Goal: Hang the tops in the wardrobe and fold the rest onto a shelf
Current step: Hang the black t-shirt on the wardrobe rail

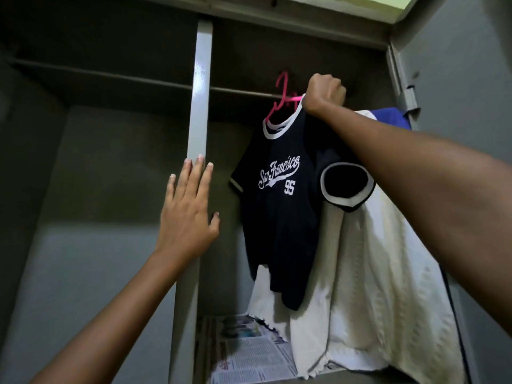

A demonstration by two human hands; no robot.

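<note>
Hanging step in hand: right hand [325,92], fingers clamped on the pink hanger [279,102] bearing the navy top [279,206], at the rail [238,91], one o'clock of the flat left hand [188,214]; next, hook and release.

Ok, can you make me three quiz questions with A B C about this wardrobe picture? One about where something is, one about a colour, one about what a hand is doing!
1. Where does the newspaper lie?
A on the wardrobe floor
B on the rail
C in a hand

2. What colour is the hanger?
A green
B pink
C yellow

3. What is the right hand doing?
A hanging open
B pressing the post
C gripping up at the hanger, by the navy T-shirt

Answers: 1 A, it lies below the clothes. 2 B, its hook shows pink. 3 C, its fingers are curled there; the left hand lies flat on the post.
</note>
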